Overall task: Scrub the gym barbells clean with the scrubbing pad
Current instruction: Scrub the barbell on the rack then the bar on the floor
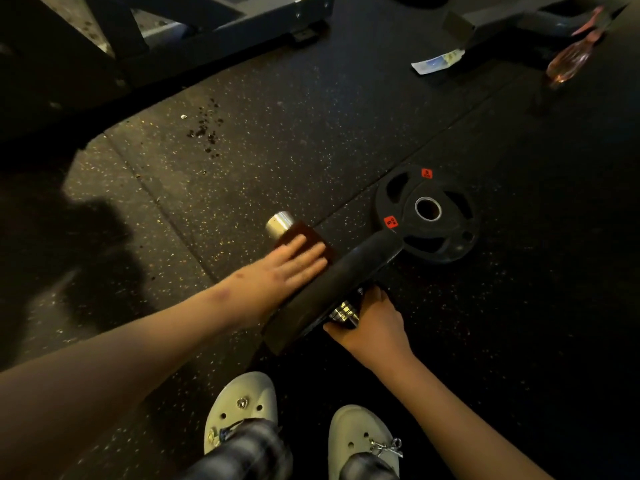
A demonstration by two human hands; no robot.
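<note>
A barbell lies on the dark rubber floor, its chrome sleeve end point(279, 222) pointing up-left. A black weight plate point(332, 285) is still mounted on it, seen edge-on. A brown scrubbing pad point(294, 234) is wrapped over the sleeve. My left hand point(294, 263) lies on the pad with straight fingers pressing it to the sleeve. My right hand point(372, 318) grips the bar beside the chrome collar point(343, 311), on the near side of the plate. The bar's shaft under that hand is hidden.
A loose black 5 kg plate point(429, 213) lies flat just right of the barbell. A pink spray bottle point(571, 58) and a white packet point(438, 62) sit at the far right near grey machine frames point(242, 19). Dark crumbs point(206, 128) dot the floor. My two pale clogs point(242, 407) are below.
</note>
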